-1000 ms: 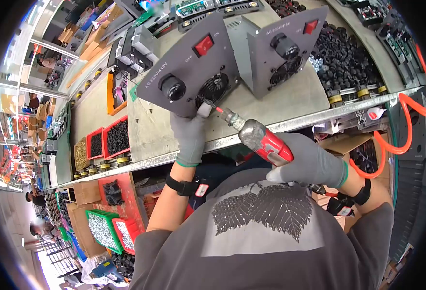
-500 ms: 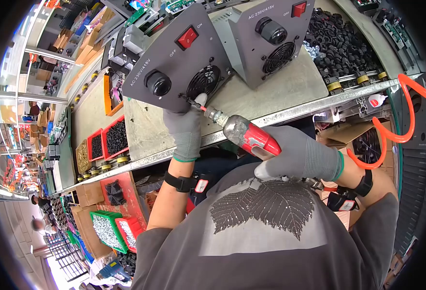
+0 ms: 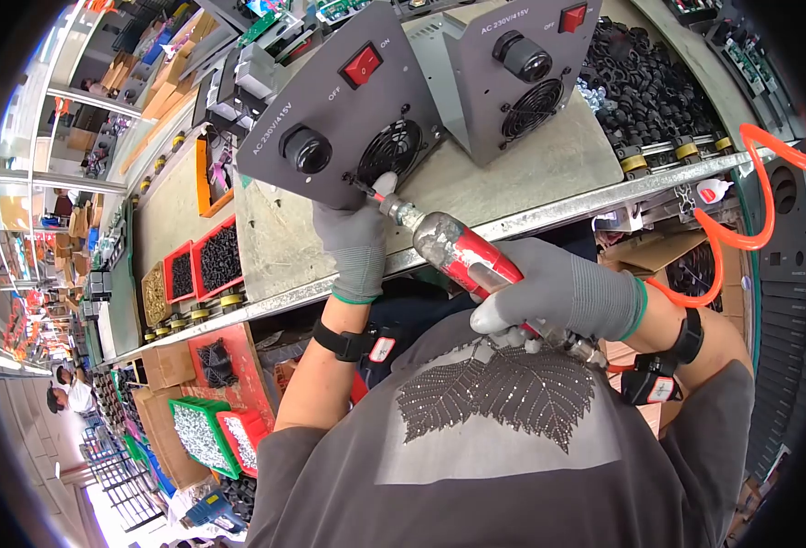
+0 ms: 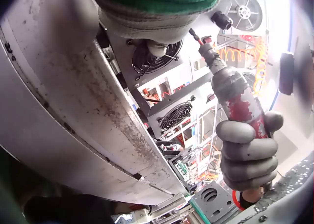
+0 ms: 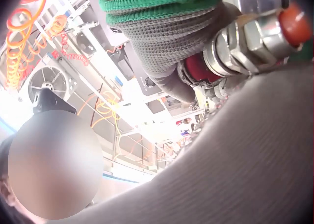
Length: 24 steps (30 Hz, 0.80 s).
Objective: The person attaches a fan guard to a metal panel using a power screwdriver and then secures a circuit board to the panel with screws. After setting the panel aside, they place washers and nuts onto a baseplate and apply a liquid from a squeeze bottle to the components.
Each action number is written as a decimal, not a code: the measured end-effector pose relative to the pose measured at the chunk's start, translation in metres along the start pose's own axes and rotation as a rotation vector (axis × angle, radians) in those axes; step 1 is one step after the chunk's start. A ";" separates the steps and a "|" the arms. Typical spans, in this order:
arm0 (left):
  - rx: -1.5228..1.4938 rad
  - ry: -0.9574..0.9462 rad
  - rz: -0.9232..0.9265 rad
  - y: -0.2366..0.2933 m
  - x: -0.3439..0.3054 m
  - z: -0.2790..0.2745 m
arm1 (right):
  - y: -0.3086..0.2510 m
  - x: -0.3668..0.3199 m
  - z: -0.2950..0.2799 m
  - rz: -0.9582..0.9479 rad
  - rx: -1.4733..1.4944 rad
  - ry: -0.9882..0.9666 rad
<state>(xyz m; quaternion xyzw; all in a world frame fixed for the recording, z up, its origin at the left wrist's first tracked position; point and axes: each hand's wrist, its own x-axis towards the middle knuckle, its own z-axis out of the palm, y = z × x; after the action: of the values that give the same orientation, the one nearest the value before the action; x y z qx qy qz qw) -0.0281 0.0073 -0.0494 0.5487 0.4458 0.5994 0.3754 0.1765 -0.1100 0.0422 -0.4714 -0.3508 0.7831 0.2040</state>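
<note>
My gloved left hand (image 3: 355, 239) grips the lower edge of a grey metal panel (image 3: 330, 105), thumb in front beside the round black fan guard (image 3: 390, 149). The panel also carries a red rocker switch (image 3: 361, 66) and a black cable gland (image 3: 306, 149). In my gloved right hand (image 3: 567, 288) is a worn red-and-silver air screwdriver (image 3: 462, 251), its bit pointing up at the fan guard's lower corner, close to my left thumb. The left wrist view shows the fingers wrapped round the screwdriver body (image 4: 240, 99). Right of this panel stands a second, similar grey panel (image 3: 485, 100).
Black plastic parts fill a tray (image 3: 654, 100) at the right. Red bins (image 3: 219, 258) of small black parts sit at the left. An orange coiled air hose (image 3: 718, 247) hangs on the right. The bench's metal front edge (image 3: 513, 219) runs below the panels.
Over the second, the screwdriver has moved left in the head view, together with the panels and left hand. Its bit stays by the fan corner. In the last half second the right hand has dipped slightly.
</note>
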 end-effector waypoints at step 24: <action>0.832 -0.212 -0.081 -0.127 0.122 -0.279 | 0.013 0.039 -0.012 -0.003 -0.123 -0.159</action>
<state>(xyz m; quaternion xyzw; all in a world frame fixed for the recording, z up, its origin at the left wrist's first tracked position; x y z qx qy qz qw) -0.3237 0.1284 -0.1307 0.6940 0.6297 0.2934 0.1891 0.1688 -0.0887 0.0053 -0.4189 -0.4139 0.7946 0.1475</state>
